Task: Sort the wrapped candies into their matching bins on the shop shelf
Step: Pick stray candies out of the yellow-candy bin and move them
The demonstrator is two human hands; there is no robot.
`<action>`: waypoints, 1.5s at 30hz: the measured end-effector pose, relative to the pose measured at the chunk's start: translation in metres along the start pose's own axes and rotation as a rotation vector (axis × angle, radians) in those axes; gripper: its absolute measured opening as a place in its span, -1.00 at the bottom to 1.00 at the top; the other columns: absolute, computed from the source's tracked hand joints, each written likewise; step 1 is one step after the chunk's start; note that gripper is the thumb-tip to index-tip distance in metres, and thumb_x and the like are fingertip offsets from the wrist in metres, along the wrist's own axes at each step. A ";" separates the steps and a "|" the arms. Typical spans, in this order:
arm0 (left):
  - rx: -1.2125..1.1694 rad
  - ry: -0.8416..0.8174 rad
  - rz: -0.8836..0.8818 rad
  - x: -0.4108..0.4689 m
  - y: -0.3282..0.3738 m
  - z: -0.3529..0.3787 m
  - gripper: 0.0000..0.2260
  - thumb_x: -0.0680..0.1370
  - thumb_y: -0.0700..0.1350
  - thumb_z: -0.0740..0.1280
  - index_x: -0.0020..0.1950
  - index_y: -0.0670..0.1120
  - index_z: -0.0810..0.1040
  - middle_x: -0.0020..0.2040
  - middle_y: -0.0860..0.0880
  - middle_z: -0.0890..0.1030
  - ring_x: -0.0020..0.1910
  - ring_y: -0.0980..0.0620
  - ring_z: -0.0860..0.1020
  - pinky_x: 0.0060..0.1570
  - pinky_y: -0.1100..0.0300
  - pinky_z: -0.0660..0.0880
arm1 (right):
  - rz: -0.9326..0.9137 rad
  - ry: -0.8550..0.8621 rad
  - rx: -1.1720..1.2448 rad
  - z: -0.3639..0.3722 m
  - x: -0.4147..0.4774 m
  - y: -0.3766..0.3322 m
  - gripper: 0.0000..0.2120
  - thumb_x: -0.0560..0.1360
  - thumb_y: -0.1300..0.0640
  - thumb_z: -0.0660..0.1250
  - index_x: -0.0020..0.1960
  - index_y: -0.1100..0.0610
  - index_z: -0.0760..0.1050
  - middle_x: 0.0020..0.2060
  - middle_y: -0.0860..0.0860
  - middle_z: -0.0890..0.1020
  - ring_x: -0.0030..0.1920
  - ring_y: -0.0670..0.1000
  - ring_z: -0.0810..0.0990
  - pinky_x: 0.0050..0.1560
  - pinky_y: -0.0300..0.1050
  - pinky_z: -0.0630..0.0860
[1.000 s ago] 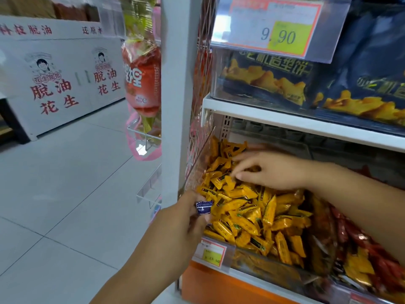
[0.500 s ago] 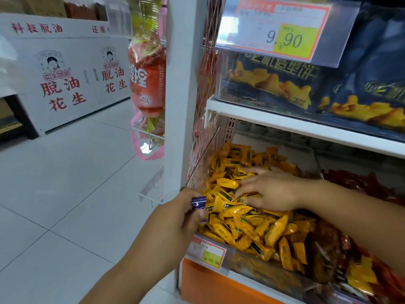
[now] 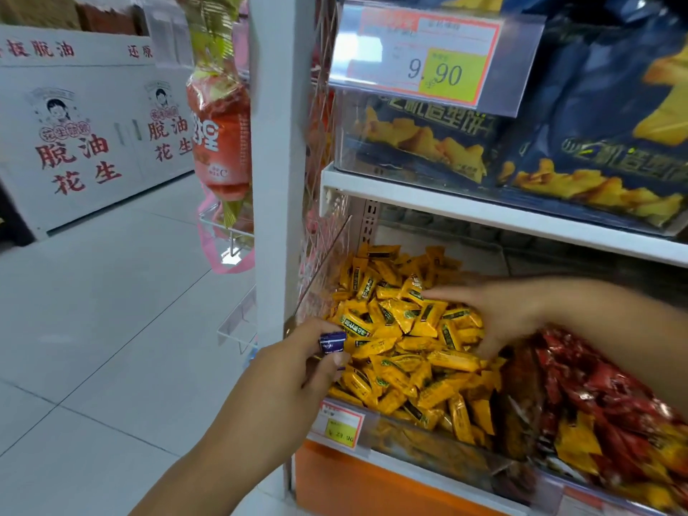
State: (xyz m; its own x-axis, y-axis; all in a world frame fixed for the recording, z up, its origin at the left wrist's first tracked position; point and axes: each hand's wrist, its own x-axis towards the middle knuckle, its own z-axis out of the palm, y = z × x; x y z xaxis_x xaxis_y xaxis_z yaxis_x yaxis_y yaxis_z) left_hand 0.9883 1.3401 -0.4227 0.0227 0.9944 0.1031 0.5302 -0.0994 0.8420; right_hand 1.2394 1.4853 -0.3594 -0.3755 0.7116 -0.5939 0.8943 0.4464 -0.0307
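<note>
A clear bin (image 3: pixel 428 446) on the lower shelf is heaped with yellow wrapped candies (image 3: pixel 402 340). My left hand (image 3: pixel 294 370) hovers at the bin's left front corner and pinches a small blue wrapped candy (image 3: pixel 332 343) between thumb and fingers. My right hand (image 3: pixel 499 314) reaches in from the right and lies on the yellow pile, fingers spread and sunk among the candies; whether it holds one is hidden. The neighbouring bin to the right holds red wrapped candies (image 3: pixel 603 396) with a few yellow ones (image 3: pixel 577 441) mixed in.
A white shelf post (image 3: pixel 279 162) stands just left of the bin. The shelf above (image 3: pixel 484 214) carries dark blue snack bags behind a 9.90 price tag (image 3: pixel 432 57). An orange snack bag (image 3: pixel 219 139) hangs left of the post. Open tiled floor (image 3: pixel 111 310) lies to the left.
My right hand has drawn back from the rear of the yellow pile toward its right side. My left hand still pinches the blue candy at the bin's front corner.
</note>
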 end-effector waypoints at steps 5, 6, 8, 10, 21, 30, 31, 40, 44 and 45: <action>0.021 0.009 0.052 0.004 0.003 0.007 -0.86 0.60 0.01 0.24 0.08 0.27 0.44 -0.10 0.18 0.66 -0.09 0.14 0.64 -0.03 -0.05 0.57 | -0.060 0.115 0.098 -0.003 0.045 -0.020 -0.16 0.44 0.21 0.45 0.50 -0.28 0.09 0.51 0.05 0.19 0.15 -0.01 0.50 0.10 -0.25 0.50; 0.027 0.009 0.057 0.004 0.004 0.009 -0.87 0.60 0.02 0.24 0.08 0.27 0.43 -0.09 0.18 0.66 -0.09 0.16 0.64 -0.05 -0.04 0.57 | -0.094 0.161 0.148 -0.005 0.051 -0.023 -0.21 0.44 0.24 0.45 0.51 -0.18 0.17 0.46 0.05 0.30 0.20 0.01 0.48 0.16 -0.22 0.45; 0.026 0.013 0.065 0.005 0.006 0.010 -0.88 0.60 0.03 0.23 0.08 0.27 0.43 -0.09 0.20 0.66 -0.08 0.21 0.63 -0.06 -0.02 0.57 | -0.133 0.257 0.210 -0.007 0.060 -0.030 -0.29 0.43 0.29 0.45 0.49 -0.02 0.26 0.34 0.05 0.45 0.14 -0.01 0.46 0.06 -0.26 0.40; 0.009 0.029 0.076 0.007 0.008 0.011 -0.87 0.59 0.03 0.24 0.07 0.28 0.43 -0.09 0.18 0.67 -0.09 0.19 0.64 -0.06 -0.06 0.57 | -0.150 0.309 0.237 -0.008 0.064 -0.038 -0.26 0.41 0.31 0.46 0.48 -0.03 0.26 0.32 0.02 0.46 0.09 -0.01 0.48 0.04 -0.21 0.43; 0.054 0.023 0.093 0.009 0.011 0.017 -0.90 0.59 0.06 0.25 0.06 0.26 0.42 -0.17 0.07 0.65 -0.17 -0.05 0.63 -0.08 -0.16 0.55 | -0.057 0.113 0.143 -0.025 0.003 0.018 -0.36 0.42 0.08 0.49 0.41 -0.14 0.31 0.32 -0.02 0.46 0.32 0.03 0.42 0.26 -0.13 0.37; 0.072 0.005 0.081 0.009 0.007 0.016 -0.90 0.59 0.06 0.23 0.06 0.27 0.41 -0.15 0.10 0.66 -0.17 0.02 0.63 -0.06 -0.11 0.56 | 0.067 -0.008 0.004 0.010 0.047 -0.012 -0.02 0.40 0.15 0.51 0.54 -0.23 -0.08 0.54 0.11 0.04 0.48 0.17 0.19 0.35 0.00 0.35; 0.070 0.008 0.074 0.009 0.006 0.015 -0.91 0.58 0.06 0.24 0.05 0.27 0.42 -0.16 0.10 0.65 -0.16 0.02 0.63 -0.06 -0.10 0.55 | 0.059 0.004 0.075 0.011 0.047 -0.010 -0.04 0.39 0.15 0.52 0.53 -0.23 -0.03 0.53 0.10 0.07 0.47 0.15 0.20 0.33 -0.04 0.35; 0.049 0.000 0.040 0.010 0.003 0.010 -0.86 0.58 0.02 0.26 0.04 0.30 0.41 -0.17 0.14 0.65 -0.13 0.07 0.65 -0.06 -0.02 0.57 | 0.003 -0.010 0.189 -0.018 0.017 -0.013 -0.29 0.45 0.25 0.43 0.48 -0.14 0.24 0.51 0.02 0.20 0.46 0.08 0.24 0.33 -0.08 0.28; 0.049 0.030 0.049 0.013 0.005 0.013 -0.87 0.57 0.05 0.26 0.05 0.29 0.41 -0.16 0.13 0.66 -0.14 0.05 0.64 -0.09 -0.05 0.57 | -0.174 0.451 0.172 -0.034 0.014 -0.033 -0.72 0.58 0.12 0.30 0.28 0.05 0.50 0.20 0.00 0.56 0.02 -0.18 0.48 -0.09 -0.35 0.36; 0.046 0.033 0.053 0.014 0.006 0.014 -0.88 0.57 0.06 0.26 0.05 0.29 0.41 -0.16 0.13 0.66 -0.14 0.04 0.64 -0.07 -0.06 0.57 | -0.240 0.501 0.234 -0.029 0.019 -0.043 -0.74 0.59 0.08 0.27 0.26 0.05 0.52 0.13 -0.05 0.58 -0.06 -0.28 0.48 -0.11 -0.41 0.36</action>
State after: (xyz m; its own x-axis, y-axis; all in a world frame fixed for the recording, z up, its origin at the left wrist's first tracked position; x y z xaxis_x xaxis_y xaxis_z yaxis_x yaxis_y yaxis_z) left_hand 1.0041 1.3540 -0.4234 0.0235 0.9860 0.1648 0.5671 -0.1489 0.8101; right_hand 1.1863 1.4957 -0.3461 -0.5912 0.8004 -0.0991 0.7791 0.5349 -0.3269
